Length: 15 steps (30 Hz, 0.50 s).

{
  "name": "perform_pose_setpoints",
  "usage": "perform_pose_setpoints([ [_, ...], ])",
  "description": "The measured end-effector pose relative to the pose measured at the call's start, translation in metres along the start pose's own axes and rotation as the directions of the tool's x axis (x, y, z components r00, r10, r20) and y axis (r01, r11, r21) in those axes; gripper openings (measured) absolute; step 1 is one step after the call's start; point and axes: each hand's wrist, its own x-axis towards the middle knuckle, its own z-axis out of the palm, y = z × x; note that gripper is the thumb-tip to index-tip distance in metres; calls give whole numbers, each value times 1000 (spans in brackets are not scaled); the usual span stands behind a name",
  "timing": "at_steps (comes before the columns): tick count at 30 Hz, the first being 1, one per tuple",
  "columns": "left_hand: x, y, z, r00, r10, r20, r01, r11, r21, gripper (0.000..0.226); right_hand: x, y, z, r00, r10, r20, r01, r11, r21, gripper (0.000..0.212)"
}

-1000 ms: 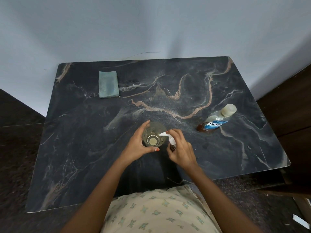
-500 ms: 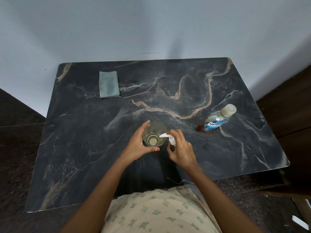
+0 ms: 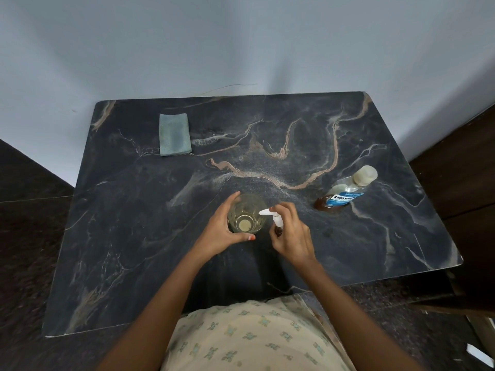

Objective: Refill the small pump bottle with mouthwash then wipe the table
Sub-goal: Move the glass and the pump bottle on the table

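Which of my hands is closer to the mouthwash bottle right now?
Right. The right hand, around the small pump bottle, is nearer the person and left of the mouthwash bottle; the left hand grips the glass farther left.

Location type: a room in a home, indicated by a dark table [image 3: 134, 236] (marble-pattern top) set against a plain pale-blue wall [image 3: 241, 44], a dark speckled floor [image 3: 24, 236], a wooden cabinet [image 3: 460, 178] at right, and household items: a mouthwash bottle [image 3: 345, 195] and a folded cloth [image 3: 174, 134].
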Motion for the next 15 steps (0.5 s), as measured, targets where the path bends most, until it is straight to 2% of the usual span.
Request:
perform_pose_setpoints([
  [8,0,2,0,1000,-2,6,2,1000,0,102,2,1,-2,1000,-11,24,12,999,-39,69],
  [15,-1,1,0,1000,-5,5,5,1000,3,102,2,2,-3,1000,-1,26,2,998,-63,61],
])
